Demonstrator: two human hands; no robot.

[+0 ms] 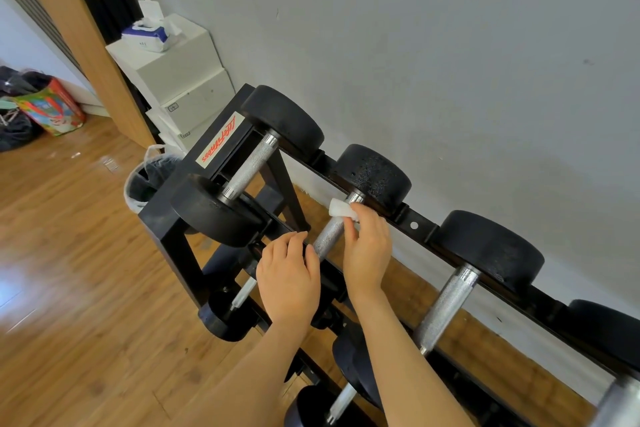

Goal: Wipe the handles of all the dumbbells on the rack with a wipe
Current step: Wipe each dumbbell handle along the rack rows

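The right hand (367,250) pinches a small folded white wipe (343,210) between thumb and fingertips and presses it against the upper end of the second dumbbell's handle (330,234), just below the chrome collar where the handle meets the far head (374,175). The left hand (289,274) rests with curled fingers over the near head of that same dumbbell, apparently steadying it; how firmly it grips I cannot tell, as the head is hidden beneath it.

The step in hand looks to be the wiping of this second handle on the top tier, with the wipe at the far end of the bar. The next move, as I judge it, calls for drawing the wipe down the length of the handle toward the near head, wrapping it round so that the underside is covered too (the knurling will drag at a thin damp wipe, so firm pressure suits it).

The handles are bright steel cylinders with fine cross-hatched knurling and smooth collars; the heads are thick black discs, matte and faintly pebbled. The first dumbbell's handle (251,163) lies to the left, the third dumbbell's handle (446,307) to the right, both bare. The rack (173,236) is black square tube, angled, with smaller dumbbells on lower tiers. A wipes packet (149,35) sits on a white box (173,69) beyond, and a lined bin (142,184) stands beside the rack.
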